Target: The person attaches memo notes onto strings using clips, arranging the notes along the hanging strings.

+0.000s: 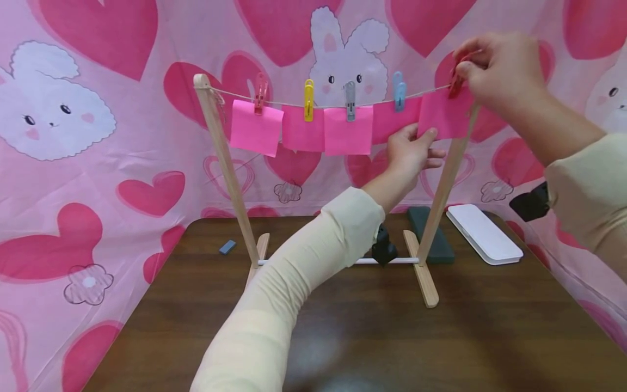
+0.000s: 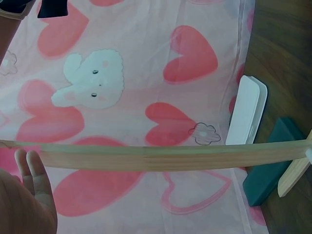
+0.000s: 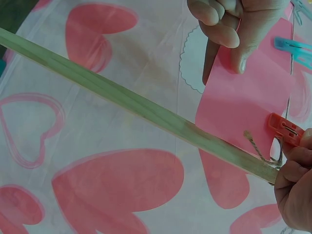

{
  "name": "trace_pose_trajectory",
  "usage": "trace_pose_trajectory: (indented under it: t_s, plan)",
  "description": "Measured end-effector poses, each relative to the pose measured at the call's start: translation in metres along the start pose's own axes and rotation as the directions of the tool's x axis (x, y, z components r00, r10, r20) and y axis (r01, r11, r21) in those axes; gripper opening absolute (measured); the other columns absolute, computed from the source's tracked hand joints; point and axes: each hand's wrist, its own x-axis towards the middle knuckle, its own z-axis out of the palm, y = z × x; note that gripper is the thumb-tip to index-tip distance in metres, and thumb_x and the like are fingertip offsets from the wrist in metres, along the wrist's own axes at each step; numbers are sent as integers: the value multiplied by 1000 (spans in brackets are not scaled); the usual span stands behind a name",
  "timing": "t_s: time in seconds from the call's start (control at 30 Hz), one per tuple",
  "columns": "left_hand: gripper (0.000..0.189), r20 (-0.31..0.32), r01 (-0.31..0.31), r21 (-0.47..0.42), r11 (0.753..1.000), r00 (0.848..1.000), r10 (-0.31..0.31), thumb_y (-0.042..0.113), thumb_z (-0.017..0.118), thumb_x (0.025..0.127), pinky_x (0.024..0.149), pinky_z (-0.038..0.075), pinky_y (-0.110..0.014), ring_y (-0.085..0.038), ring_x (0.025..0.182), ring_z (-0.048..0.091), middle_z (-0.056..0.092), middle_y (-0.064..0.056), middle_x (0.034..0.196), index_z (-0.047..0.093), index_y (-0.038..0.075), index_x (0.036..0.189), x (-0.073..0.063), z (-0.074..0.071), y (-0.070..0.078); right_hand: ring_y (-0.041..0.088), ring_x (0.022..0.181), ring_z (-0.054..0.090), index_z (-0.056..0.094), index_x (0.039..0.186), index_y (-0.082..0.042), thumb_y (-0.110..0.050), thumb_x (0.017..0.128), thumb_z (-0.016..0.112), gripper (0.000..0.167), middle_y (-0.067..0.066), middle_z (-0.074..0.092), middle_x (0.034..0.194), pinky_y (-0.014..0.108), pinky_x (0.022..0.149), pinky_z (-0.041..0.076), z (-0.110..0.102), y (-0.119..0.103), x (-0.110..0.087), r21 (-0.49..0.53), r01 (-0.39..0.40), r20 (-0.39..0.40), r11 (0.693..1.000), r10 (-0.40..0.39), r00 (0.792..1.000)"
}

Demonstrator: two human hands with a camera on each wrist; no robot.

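At the right end of the string, my right hand (image 1: 504, 65) pinches a red clothespin (image 1: 456, 86) whose jaws sit over the top edge of a pink paper square (image 1: 443, 115). The red clothespin (image 3: 283, 128) also shows in the right wrist view. My left hand (image 1: 409, 152) pinches that square's lower left corner between thumb and fingers. Left of it, more pink squares hang from the string (image 1: 284, 103), held by a blue clothespin (image 1: 399, 93), a grey clothespin (image 1: 350, 100), a yellow clothespin (image 1: 308, 100) and another red clothespin (image 1: 260, 95).
A wooden frame's left post (image 1: 227, 169) and right post (image 1: 448, 185) carry the string above a brown table (image 1: 343, 337). A white case (image 1: 485, 234) and a dark green block (image 1: 443, 245) lie behind the right foot. Leftward lies a small blue-grey block (image 1: 227, 247).
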Motion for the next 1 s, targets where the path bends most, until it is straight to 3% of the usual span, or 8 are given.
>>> trace_pose_trajectory:
  t_s: [0.33, 0.43, 0.53, 0.7, 0.77, 0.87, 0.93, 1.0]
  plan:
    - [24, 13, -3, -44, 999, 1000, 4, 16, 64, 86, 53, 53, -29, -24, 64, 67, 63, -2, 70, 65, 11, 109, 2, 1, 0, 28, 112, 50, 49, 135, -16, -35, 96, 42, 44, 14, 57, 122, 28, 91, 43, 1, 0, -3, 34, 1, 47, 999, -3, 999]
    - [23, 12, -1, -45, 999, 1000, 2, 16, 64, 86, 53, 53, -28, -24, 65, 68, 63, -2, 71, 65, 11, 109, 2, 0, 0, 24, 106, 50, 48, 136, -17, -35, 96, 42, 44, 12, 57, 119, 17, 79, 47, 0, 1, -4, 43, 9, 64, 999, -11, 998]
    - [23, 16, 2, -47, 999, 1000, -1, 16, 64, 86, 54, 53, -29, -24, 64, 67, 63, -1, 72, 65, 11, 108, 3, -1, -1, 18, 96, 48, 47, 137, -18, -35, 96, 43, 44, 12, 57, 117, 9, 64, 43, -1, 2, -4, 64, 20, 73, 998, -24, 997]
    - [25, 47, 18, -47, 999, 999, -16, 18, 66, 85, 56, 54, -29, -24, 65, 68, 65, -2, 74, 65, 9, 108, 3, -5, -3, 24, 106, 50, 43, 139, -20, -37, 95, 46, 48, 15, 51, 126, 21, 83, 46, 0, 3, -8, 90, 28, 80, 996, -35, 996]
    - [29, 64, 27, -58, 998, 998, -24, 17, 67, 85, 56, 54, -30, -26, 68, 68, 66, -3, 76, 63, 7, 111, 4, -7, -5, 22, 100, 54, 41, 140, -20, -38, 94, 46, 50, 15, 50, 127, 22, 81, 47, 1, 3, -9, 94, 23, 88, 995, -31, 996]
    - [36, 85, 37, -85, 996, 996, -30, 16, 68, 84, 56, 54, -32, -31, 73, 67, 67, -5, 79, 60, 3, 117, 4, -11, -9, 11, 80, 57, 39, 141, -19, -38, 94, 48, 52, 16, 50, 126, 12, 66, 47, 2, 2, -9, 99, 19, 96, 995, -29, 995]
    - [37, 92, 42, -98, 994, 995, -33, 15, 68, 84, 56, 54, -32, -32, 74, 67, 67, -5, 80, 59, 2, 118, 3, -13, -12, 5, 67, 52, 39, 141, -18, -37, 94, 48, 52, 17, 50, 123, 6, 56, 41, 3, 2, -10, 109, 19, 95, 994, -30, 995]
    - [34, 103, 45, -91, 995, 994, -36, 16, 68, 84, 56, 54, -32, -31, 72, 67, 67, -3, 80, 62, 3, 115, 2, -17, -14, 5, 70, 51, 39, 141, -19, -37, 93, 48, 51, 16, 50, 123, 5, 56, 40, 3, 2, -11, 112, 28, 81, 993, -37, 996]
